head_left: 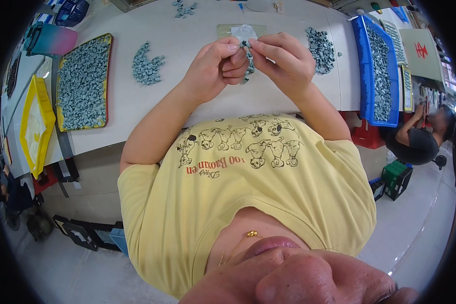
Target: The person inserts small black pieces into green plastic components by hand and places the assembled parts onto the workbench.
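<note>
A small blue-green stone piece with dark patches (245,44) is pinched between the fingertips of both hands, above the white table (202,114). My left hand (215,66) is closed, thumb and forefinger on the piece and the other fingers curled in. From the other side, my right hand (283,58) grips it with thumb and fingertips. Beneath the hands, a few similar pieces (249,70) show, partly hidden by the fingers. Just beyond lies a pale greenish flat mat (227,30) with a clear plastic bag (244,32) on it.
Loose stone piles lie left (147,66) and right (320,50) of the hands. A yellow-rimmed tray (109,81) full of stones sits at left, near a yellow tray (48,109). A blue bin (364,71) of stones stands at right. Another person (420,137) sits beyond it.
</note>
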